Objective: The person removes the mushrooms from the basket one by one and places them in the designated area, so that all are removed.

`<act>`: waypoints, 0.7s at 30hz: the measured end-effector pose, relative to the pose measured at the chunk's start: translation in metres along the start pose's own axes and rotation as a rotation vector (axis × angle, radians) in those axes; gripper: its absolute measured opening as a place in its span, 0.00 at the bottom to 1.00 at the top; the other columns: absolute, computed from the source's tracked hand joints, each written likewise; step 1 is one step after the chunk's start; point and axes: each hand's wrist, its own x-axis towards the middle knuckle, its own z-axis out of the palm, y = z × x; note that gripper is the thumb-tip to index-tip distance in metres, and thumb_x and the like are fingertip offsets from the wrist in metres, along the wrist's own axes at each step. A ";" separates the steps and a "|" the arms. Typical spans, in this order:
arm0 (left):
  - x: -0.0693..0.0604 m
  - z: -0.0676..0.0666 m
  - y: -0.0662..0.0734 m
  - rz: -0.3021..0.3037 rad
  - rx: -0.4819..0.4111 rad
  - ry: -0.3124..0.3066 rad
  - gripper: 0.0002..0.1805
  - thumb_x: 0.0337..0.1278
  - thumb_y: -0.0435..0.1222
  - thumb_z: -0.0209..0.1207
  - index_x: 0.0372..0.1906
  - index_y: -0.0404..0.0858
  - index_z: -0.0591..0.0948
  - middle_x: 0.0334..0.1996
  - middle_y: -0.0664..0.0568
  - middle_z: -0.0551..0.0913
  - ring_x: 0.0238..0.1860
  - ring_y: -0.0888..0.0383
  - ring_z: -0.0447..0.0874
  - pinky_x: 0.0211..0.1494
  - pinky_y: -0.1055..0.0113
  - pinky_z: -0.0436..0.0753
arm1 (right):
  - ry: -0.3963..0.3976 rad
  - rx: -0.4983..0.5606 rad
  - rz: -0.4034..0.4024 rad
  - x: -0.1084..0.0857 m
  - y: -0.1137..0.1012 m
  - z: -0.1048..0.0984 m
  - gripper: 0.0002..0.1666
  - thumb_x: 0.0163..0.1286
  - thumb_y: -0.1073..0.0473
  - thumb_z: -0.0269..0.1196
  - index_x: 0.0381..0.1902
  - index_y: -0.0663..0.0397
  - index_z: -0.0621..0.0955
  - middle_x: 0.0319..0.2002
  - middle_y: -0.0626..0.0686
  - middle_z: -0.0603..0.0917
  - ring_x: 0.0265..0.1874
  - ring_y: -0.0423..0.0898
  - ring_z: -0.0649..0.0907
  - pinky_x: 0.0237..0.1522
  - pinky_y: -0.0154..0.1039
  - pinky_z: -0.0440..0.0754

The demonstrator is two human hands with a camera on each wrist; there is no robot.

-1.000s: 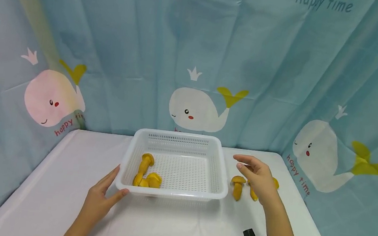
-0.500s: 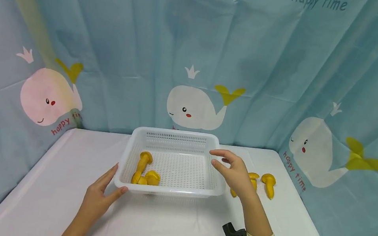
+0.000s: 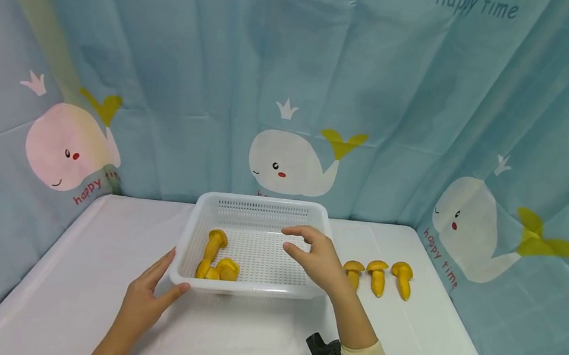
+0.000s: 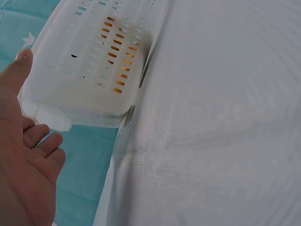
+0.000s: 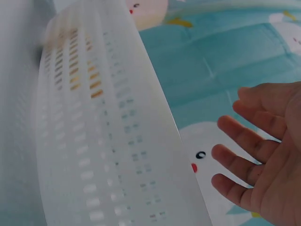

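Note:
In the head view a white perforated plastic basket point(image 3: 253, 288) stands at the table's middle, with yellow mushrooms point(image 3: 214, 245) bunched in its left part. My left hand point(image 3: 143, 297) lies along the basket's near-left corner, fingers at the side and thumb by the front rim. Over the basket's right part hovers my right hand point(image 3: 319, 261), its fingers loosely bent and apart with nothing between them. To the right, three more mushrooms lie in a row: one point(image 3: 353, 267) partly hidden by the right arm, a middle one point(image 3: 377, 276) and an outer one point(image 3: 403, 279).
A white cloth covers the table point(image 3: 241, 340). Behind and at both sides hangs a blue curtain point(image 3: 192, 99) printed with whales. The right wrist carries a black camera mount point(image 3: 323, 349).
My right hand has moved left, from above the mushrooms on the table to over the basket, uncovering those mushrooms. The left hand stays at the basket's corner.

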 end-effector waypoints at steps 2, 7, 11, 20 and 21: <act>0.000 0.000 0.000 0.002 -0.005 -0.001 0.49 0.55 0.46 0.75 0.80 0.53 0.63 0.76 0.54 0.66 0.74 0.42 0.68 0.66 0.44 0.75 | -0.021 0.007 -0.015 0.004 -0.004 0.007 0.19 0.72 0.51 0.68 0.59 0.44 0.85 0.59 0.43 0.84 0.66 0.51 0.77 0.70 0.62 0.72; -0.001 0.000 0.000 0.001 -0.019 -0.002 0.49 0.55 0.47 0.75 0.80 0.54 0.63 0.76 0.51 0.66 0.74 0.40 0.68 0.66 0.40 0.75 | -0.048 0.032 -0.032 0.012 -0.013 0.025 0.19 0.72 0.52 0.68 0.59 0.46 0.85 0.59 0.46 0.84 0.66 0.52 0.77 0.69 0.63 0.73; -0.002 -0.001 -0.001 -0.008 -0.016 -0.008 0.49 0.55 0.48 0.74 0.80 0.55 0.62 0.77 0.53 0.66 0.74 0.41 0.68 0.66 0.41 0.74 | -0.060 0.028 -0.024 0.018 -0.017 0.040 0.19 0.72 0.51 0.67 0.59 0.45 0.85 0.60 0.46 0.84 0.66 0.50 0.78 0.69 0.60 0.74; -0.001 -0.001 0.000 -0.013 -0.037 -0.016 0.49 0.56 0.49 0.74 0.80 0.59 0.61 0.77 0.54 0.65 0.75 0.42 0.66 0.68 0.39 0.74 | -0.107 -0.041 -0.032 0.037 -0.023 0.068 0.18 0.73 0.51 0.67 0.59 0.42 0.85 0.60 0.44 0.84 0.65 0.47 0.79 0.68 0.52 0.78; -0.001 -0.001 0.000 -0.013 -0.038 -0.018 0.49 0.56 0.49 0.74 0.80 0.59 0.61 0.77 0.54 0.65 0.75 0.42 0.66 0.68 0.39 0.74 | -0.114 -0.042 -0.029 0.039 -0.023 0.071 0.18 0.73 0.52 0.67 0.60 0.41 0.85 0.60 0.43 0.84 0.65 0.46 0.79 0.68 0.51 0.78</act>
